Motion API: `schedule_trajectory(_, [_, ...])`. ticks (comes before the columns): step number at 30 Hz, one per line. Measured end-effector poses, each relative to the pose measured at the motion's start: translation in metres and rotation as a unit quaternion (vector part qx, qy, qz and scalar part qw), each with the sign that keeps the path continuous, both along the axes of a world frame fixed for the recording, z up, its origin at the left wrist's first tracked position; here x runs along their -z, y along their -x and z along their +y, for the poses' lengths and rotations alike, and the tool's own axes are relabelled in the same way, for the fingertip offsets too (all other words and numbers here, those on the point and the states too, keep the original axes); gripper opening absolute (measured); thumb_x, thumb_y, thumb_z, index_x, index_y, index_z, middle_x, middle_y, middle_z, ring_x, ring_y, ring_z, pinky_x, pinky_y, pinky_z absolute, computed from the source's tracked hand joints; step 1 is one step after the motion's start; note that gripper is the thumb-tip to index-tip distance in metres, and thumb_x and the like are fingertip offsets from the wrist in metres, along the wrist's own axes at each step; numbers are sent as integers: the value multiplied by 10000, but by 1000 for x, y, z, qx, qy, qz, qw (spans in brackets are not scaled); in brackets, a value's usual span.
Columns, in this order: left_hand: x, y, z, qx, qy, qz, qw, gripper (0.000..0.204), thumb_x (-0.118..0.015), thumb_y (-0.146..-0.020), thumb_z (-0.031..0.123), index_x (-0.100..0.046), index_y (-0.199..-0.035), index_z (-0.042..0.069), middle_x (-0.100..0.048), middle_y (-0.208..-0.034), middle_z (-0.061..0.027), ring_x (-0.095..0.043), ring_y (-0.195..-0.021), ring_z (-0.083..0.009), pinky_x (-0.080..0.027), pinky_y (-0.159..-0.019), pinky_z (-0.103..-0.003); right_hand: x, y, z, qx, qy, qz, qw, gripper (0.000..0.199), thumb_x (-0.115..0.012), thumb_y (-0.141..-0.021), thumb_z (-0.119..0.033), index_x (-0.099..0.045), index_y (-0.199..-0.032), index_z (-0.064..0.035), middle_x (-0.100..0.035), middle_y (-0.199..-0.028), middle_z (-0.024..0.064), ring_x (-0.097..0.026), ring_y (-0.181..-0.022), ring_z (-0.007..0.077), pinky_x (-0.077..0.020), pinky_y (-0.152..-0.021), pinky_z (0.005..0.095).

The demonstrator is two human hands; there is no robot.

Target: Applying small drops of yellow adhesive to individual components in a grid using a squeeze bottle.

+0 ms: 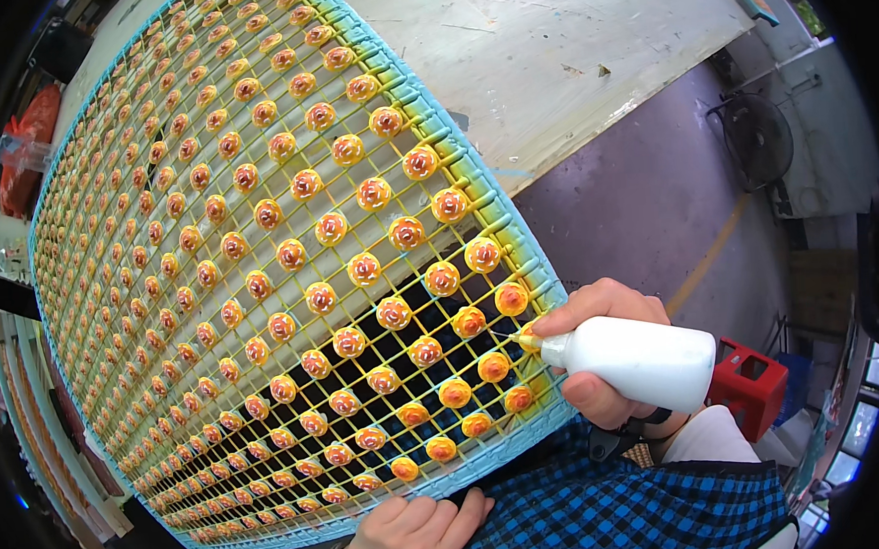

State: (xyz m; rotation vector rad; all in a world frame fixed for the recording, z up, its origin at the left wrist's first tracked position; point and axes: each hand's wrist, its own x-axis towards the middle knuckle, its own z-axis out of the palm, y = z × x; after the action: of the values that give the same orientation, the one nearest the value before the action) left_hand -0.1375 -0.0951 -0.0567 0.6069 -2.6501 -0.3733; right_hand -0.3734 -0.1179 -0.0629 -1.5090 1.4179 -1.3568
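Observation:
My right hand (pixel 610 300) is wrapped round a white squeeze bottle (pixel 658 362) tipped toward the left. Its yellow nozzle (pixel 527 338) ends in a thin tip close to the near right corner of a large lattice panel (pixel 547 274). Blue woven edging borders the panel, and yellow rods cross inside it. Rows of round yellow-orange rosettes (pixel 394 313) sit on the rods, most with white dashes. Several by the near right corner, such as one plain rosette (pixel 511 299), show no white. My left hand (pixel 413 531), fingers curled, grips the panel's near rim; its fingertips are partly hidden.
A pale, scuffed table (pixel 567 59) bears the panel, whose near part overhangs the edge above my blue-black checked clothing (pixel 542 523). At right are a red plastic crate (pixel 749 388) and a dark fan (pixel 756 144). A red bag (pixel 30 147) lies far left.

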Motion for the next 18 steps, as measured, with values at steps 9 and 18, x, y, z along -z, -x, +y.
schedule_trajectory(9, [0, 0, 0, -7, 7, 5, 1000, 91, -651, -784, 175, -639, -773, 86, -362, -515, 30, -349, -446, -93, -249, -415, -231, -4, -1, -4, -17, 12, 46, 999, 323, -706, -723, -303, -620, -816, -6, -602, -717, 78, -614, -540, 186, -489, -490, 250])
schedule_trajectory(18, [1, 1, 0, -8, 11, 8, 1000, 86, -651, -783, 170, -638, -761, 88, -350, -508, 31, -336, -440, -93, -242, -414, -231, -4, -3, -4, -15, 10, 51, 999, 304, -708, -722, -301, -619, -777, -16, -610, -733, 76, -613, -543, 183, -490, -489, 250])
